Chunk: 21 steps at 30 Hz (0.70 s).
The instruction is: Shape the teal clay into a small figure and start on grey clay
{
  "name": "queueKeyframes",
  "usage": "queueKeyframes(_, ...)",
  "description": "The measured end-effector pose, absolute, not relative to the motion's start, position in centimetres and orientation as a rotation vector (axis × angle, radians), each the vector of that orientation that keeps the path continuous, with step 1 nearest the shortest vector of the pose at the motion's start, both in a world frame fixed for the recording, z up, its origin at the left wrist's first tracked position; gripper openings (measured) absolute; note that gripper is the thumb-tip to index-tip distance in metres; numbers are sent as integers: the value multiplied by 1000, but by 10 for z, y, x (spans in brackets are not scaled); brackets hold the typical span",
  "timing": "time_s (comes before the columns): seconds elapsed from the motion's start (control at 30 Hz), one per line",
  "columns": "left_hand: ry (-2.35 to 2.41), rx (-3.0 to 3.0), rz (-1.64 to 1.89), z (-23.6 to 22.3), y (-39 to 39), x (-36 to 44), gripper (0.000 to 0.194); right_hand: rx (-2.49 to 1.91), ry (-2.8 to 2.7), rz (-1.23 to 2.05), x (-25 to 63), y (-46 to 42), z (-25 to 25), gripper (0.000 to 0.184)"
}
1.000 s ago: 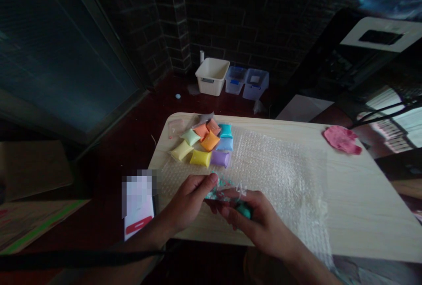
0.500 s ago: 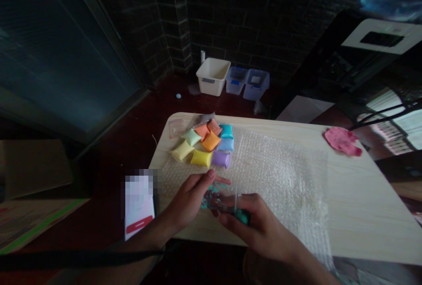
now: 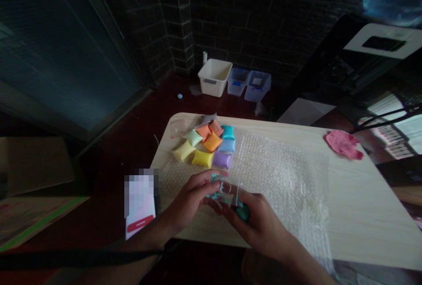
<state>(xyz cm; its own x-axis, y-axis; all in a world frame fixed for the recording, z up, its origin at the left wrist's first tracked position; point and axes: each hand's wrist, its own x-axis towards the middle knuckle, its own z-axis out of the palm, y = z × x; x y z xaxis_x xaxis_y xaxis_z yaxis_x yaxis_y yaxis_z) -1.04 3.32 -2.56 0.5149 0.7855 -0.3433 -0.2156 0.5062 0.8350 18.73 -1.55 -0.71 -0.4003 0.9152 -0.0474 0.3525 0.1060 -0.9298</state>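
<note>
Between my hands is a clear plastic bag with smears of green clay stuck to it. My left hand pinches the bag's left side, thumb on top. My right hand grips its other side and has a dark green lump of clay tucked in the curled fingers. Just beyond the hands lie several small clay packets, among them a yellow packet, a purple packet and an orange packet. Some fingertips are hidden behind the bag.
Bubble wrap covers the middle of the wooden table. A flattened pink piece lies at the far right. A lit phone is by the left edge. On the floor behind stand a white basket and two clear bins.
My left thumb has come down onto the bag and the left fingers have closed in. The bag looks flatter and more spread out between my hands. The green lump stays in my right hand.
</note>
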Motion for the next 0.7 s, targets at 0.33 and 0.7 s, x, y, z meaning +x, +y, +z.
queueKeyframes(0.33, 816, 1076, 647, -23, 27, -7, 63, -1285, -1937, 1171, 187, -19, -13, 52)
queueKeyframes(0.7, 985, 772, 650, -34, 39, -10, 44, -1316, -2044, 1123, 194, -17, -15, 32)
